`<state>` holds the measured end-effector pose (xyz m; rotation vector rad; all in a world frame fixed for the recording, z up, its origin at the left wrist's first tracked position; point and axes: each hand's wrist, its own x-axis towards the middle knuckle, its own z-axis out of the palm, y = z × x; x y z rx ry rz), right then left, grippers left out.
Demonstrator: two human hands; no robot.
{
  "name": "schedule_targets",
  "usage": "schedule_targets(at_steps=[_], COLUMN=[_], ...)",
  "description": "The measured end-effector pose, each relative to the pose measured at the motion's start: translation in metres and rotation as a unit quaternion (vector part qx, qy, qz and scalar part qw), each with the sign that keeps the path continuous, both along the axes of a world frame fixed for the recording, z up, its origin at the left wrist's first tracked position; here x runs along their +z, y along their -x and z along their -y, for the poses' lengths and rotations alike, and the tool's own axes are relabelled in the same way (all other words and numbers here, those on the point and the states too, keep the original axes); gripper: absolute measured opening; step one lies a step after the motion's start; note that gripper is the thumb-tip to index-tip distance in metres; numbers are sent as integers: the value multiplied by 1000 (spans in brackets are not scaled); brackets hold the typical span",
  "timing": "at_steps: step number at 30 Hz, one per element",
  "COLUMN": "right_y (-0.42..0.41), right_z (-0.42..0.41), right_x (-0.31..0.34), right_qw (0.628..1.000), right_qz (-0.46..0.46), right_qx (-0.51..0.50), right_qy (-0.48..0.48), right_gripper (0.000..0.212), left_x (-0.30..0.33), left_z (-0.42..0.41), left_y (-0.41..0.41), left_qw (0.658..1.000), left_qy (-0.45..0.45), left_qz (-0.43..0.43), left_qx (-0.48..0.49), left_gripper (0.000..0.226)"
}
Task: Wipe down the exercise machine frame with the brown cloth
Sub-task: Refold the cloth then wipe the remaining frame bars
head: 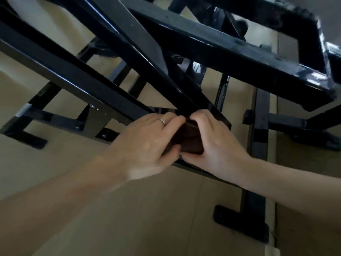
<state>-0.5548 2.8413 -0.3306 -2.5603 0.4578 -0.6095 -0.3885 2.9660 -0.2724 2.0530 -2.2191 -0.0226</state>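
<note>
The black exercise machine frame (pixel 129 52) fills the upper part of the view, its glossy square bars crossing diagonally. A folded brown cloth (pixel 190 140) sits at a low joint of the frame, pinched between both hands. My left hand (pixel 147 143), a ring on one finger, grips the cloth from the left, fingertips at its upper edge. On the cloth's right side, my right hand (pixel 215 141) curls its fingers over the top and sets its thumb below. Most of the cloth is hidden by the fingers.
Tan floor (pixel 129 218) lies under the machine. A black foot plate (pixel 239 224) stands at lower right and another black foot (pixel 27 139) at left. More black base bars (pixel 260 126) run along the right side.
</note>
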Motion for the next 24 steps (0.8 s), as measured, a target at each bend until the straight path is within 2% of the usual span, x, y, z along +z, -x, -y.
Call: schedule_targets(at_steps=[2,5,9,11,13,14,16,20,24], right_y=[9,19,27,28,24,21,18,20,13], right_z=[-4,-5,-12,-22,-31,-36,-47,-62,-49], right_x=[0,2,6,4,5,4,-1,-6,1], right_qw=[1000,998,994,987,963,939,901,921,903], right_qz=[-9,-50,-55,-56,-68,-75,-57,-68,-57], right_qx=[-5,-7,-39,-99,-189,-217,-230,-220,-237], right_qy=[-18,-22,-87,-110,-181,-258,-363,-314,-355], right_gripper=[78,90,102,111,124,130,137,136,133], left_x=[-5,-16,-19,-19,-20,-20,-22,-17,19], left_z=[3,9,25,32,36,36,34,27,17], left_y=[10,23,27,26,23,20,13,-10,-37], left_qw=[999,995,994,993,992,992,991,984,986], left_qy=[-40,-101,-104,-110,-115,-111,-96,-68,-41], left_qz=[-24,-15,16,28,25,25,42,119,135], left_qx=[0,-11,-27,-38,-48,-57,-84,-115,-94], left_gripper=[58,64,62,60,53,48,43,52,32])
